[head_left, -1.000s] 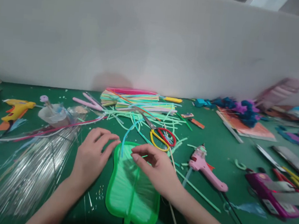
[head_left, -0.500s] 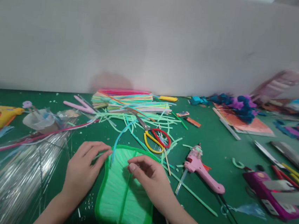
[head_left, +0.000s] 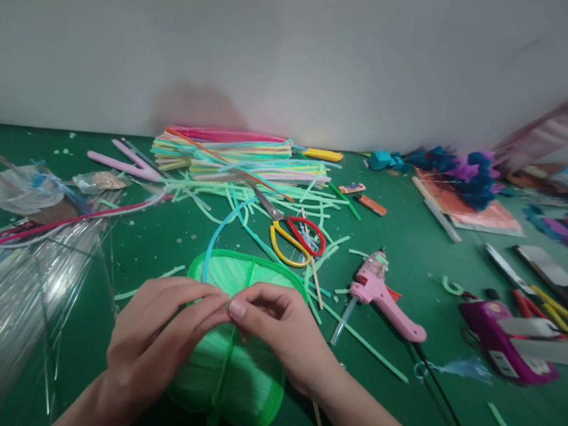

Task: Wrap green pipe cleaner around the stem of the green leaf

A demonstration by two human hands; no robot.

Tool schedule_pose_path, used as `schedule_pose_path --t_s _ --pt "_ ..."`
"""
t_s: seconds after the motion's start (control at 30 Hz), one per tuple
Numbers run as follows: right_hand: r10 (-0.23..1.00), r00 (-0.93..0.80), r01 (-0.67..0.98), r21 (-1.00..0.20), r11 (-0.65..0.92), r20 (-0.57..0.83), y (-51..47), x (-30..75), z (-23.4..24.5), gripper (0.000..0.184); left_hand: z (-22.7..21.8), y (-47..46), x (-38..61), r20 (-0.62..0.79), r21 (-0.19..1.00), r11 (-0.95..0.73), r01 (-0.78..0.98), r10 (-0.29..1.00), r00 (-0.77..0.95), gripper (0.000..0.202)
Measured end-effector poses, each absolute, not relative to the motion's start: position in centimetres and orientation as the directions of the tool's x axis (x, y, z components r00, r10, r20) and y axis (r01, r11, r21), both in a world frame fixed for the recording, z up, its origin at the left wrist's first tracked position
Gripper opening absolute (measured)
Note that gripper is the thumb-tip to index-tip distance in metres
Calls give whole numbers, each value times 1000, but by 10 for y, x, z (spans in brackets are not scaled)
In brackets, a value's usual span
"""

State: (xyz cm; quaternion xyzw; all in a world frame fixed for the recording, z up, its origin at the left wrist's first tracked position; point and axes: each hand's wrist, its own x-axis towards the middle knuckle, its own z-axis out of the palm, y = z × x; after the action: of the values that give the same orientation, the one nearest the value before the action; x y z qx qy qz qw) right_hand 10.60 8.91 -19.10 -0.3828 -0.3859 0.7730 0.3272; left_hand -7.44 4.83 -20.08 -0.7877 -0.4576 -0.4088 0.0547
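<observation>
A green leaf-shaped craft piece point(head_left: 229, 368) lies flat on the green table point(head_left: 411, 252) in front of me. My left hand point(head_left: 159, 338) and my right hand point(head_left: 277, 333) meet over its middle, fingertips pinched together on the leaf's central rib. What the fingertips pinch beyond the leaf is too small to make out. A thin blue strip point(head_left: 219, 230) curves up from the leaf's top left edge.
Yellow and red scissors point(head_left: 294, 237) lie just beyond the leaf. A pink glue gun point(head_left: 381, 299) rests to the right. Stacked coloured strips point(head_left: 230, 151) sit at the back, a clear plastic bundle point(head_left: 8, 307) on the left, a purple tool point(head_left: 503, 338) and craft scraps at right.
Both hands came together over the leaf's middle; the left hand moved from the leaf's left edge onto it. The view shifted, so the leaf sits lower and nearer.
</observation>
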Motion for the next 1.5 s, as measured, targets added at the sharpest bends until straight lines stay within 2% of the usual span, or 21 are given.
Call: schedule_pose_path --t_s 0.33,0.6,0.83,0.93,1.0,1.07,1.17,1.3,1.5 --pt "797 -501 -300 -796 -525 -337 87 104 -192 31 -196 55 -67 646 387 -546 743 735 204 8" --pt "829 -472 -254 -853 -455 -302 86 107 -193 28 -198 56 -66 553 588 -472 657 827 100 12" --pt "867 -425 -203 -906 -371 -260 85 106 -194 16 -201 56 -69 503 660 -441 608 861 79 14" --pt "903 -392 -189 -946 -263 -173 83 107 -194 11 -201 55 -69 461 713 -402 575 886 49 14" --pt "940 -340 -151 -984 -89 -33 81 109 -193 11 -199 55 -69 422 750 -366 550 906 27 15" --pt "942 -311 -80 -992 102 122 80 109 -192 19 -198 55 -68 390 783 -339 521 921 14 16" --pt "922 -300 -3 -966 258 247 79 110 -191 20 -196 55 -67 355 822 -325 467 934 25 18" --pt "925 -272 28 -959 282 264 79 110 -191 13 -197 55 -66 330 852 -323 412 942 58 20" --pt "937 -290 -32 -981 194 194 79 112 -191 11 -195 54 -64 329 864 -335 377 941 82 20"
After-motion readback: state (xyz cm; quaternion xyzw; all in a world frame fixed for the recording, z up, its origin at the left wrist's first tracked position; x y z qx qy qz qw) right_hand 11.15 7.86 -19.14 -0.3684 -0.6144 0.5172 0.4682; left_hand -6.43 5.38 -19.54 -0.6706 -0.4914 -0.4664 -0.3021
